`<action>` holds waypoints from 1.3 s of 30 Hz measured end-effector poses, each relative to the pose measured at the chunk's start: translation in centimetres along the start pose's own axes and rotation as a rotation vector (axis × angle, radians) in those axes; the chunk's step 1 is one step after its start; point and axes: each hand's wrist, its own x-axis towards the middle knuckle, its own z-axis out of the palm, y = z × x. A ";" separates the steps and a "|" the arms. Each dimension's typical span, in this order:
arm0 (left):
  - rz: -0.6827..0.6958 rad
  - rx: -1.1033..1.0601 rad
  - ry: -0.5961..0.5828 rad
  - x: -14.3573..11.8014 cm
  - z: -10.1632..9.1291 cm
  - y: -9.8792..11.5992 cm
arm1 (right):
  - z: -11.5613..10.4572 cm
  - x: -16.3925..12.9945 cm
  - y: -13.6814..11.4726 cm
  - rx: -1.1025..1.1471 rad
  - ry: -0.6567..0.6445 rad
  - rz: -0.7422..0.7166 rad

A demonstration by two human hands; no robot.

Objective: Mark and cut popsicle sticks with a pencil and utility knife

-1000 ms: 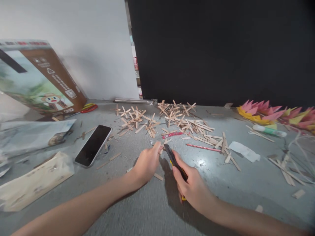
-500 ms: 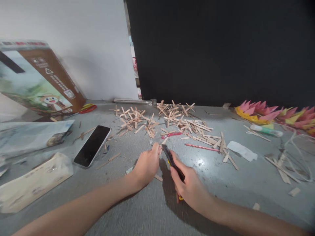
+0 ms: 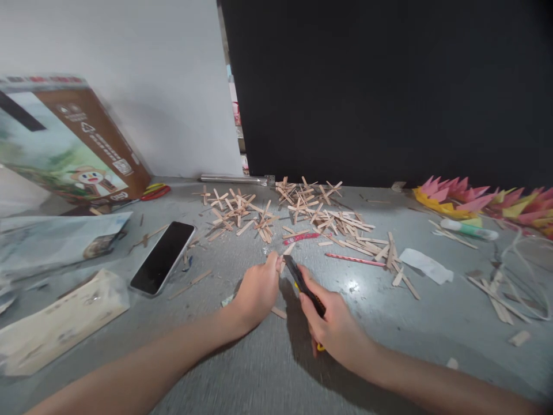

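Observation:
In the middle of the table, my left hand (image 3: 258, 291) is closed on a small wooden stick (image 3: 288, 250), whose pale end sticks out past the fingertips. My right hand (image 3: 334, 323) wraps round a black and yellow utility knife (image 3: 309, 288). The knife's front end is right beside the left fingertips and the stick; its blade cannot be made out. Another short stick piece (image 3: 279, 312) lies on the table under the hands. Ahead of them spreads a heap of wooden sticks (image 3: 341, 222), with several joined into crosses and stars (image 3: 233, 206).
A phone (image 3: 163, 258), a plastic packet (image 3: 64, 325) and a printed box (image 3: 86, 144) with scissors (image 3: 155, 191) beside it are on the left. To the right are a pink patterned pencil (image 3: 354, 259), a white paper scrap (image 3: 427, 266), a glue stick (image 3: 469, 229) and pink-yellow paper petals (image 3: 458, 199).
Both hands stay almost in place. The knife's front end has shifted very slightly at the left fingertips, and the view has moved a touch.

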 end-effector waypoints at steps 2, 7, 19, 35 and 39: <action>0.012 -0.012 -0.002 0.0 -0.1 -0.1 | 0.0 0.0 0.1 0.006 -0.004 0.004; 0.055 -0.053 0.040 0.2 -0.1 -0.8 | -0.3 -0.1 0.1 0.016 -0.013 0.020; 0.007 0.003 -0.003 0.3 0.1 -0.3 | 0.1 0.1 0.3 0.067 -0.011 0.023; 0.019 -0.087 0.030 0.4 0.1 -0.4 | 0.2 0.4 0.2 0.127 -0.050 0.021; 0.015 -0.112 0.025 0.3 -0.3 -0.2 | 0.2 0.3 0.2 0.117 -0.029 0.016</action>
